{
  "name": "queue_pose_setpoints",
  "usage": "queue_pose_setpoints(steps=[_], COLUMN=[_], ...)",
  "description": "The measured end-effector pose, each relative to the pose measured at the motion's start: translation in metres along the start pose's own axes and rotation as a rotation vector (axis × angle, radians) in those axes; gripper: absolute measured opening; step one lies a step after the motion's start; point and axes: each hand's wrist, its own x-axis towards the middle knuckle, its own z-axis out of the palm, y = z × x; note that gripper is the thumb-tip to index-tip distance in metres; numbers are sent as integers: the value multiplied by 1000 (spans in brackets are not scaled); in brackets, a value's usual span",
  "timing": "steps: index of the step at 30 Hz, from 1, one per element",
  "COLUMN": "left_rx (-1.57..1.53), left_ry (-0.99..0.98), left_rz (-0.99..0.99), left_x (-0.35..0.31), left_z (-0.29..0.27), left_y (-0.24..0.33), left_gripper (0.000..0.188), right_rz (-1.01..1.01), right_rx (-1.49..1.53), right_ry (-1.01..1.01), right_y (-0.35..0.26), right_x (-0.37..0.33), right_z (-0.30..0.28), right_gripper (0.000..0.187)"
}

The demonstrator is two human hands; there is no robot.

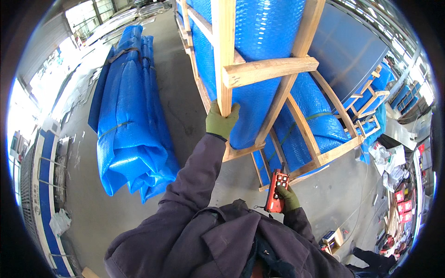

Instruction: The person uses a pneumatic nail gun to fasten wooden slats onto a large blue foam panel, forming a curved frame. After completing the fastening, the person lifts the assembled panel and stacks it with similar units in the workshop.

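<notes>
My left hand (221, 121), in a green glove, grips the lower end of an upright wooden post (223, 60). That post belongs to a timber crate frame (271, 72) around a tall load in blue bubble wrap (264, 34). Low in front of my body, my right hand (289, 199), also gloved in green, is closed around an orange-red remote control (276, 191) with several buttons and a short black antenna. The thumb lies over its keypad. Part of the right hand is hidden behind the remote.
To the left on the grey floor lies a long blue-wrapped bundle (132, 116). A second timber crate (324, 155) with blue wrap stands close on the right. A large grey-blue panel (345, 51) rises behind it. Cartons, clear plastic (391, 162) and scraps litter the far right.
</notes>
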Motion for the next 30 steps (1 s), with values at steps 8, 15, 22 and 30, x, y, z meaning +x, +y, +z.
queue_pose_setpoints(steps=[8,15,22,30], left_rx=[113,29,-141,-10], left_ry=[19,-82,-29,69], left_rz=[34,13,8,156], left_x=[4,10,17,32], left_z=[12,40,25,7], left_y=[49,56,-5,-6], left_gripper=[39,43,32,23], right_rz=[-2,60,96,144], right_rx=[100,142,151,121], right_ry=[-174,-197,-198,-281], right_y=[-3,6,17,-32], right_x=[-3,0,1,30], right_z=[-30,-55,-70,-60], right_gripper=[61,57,61,55])
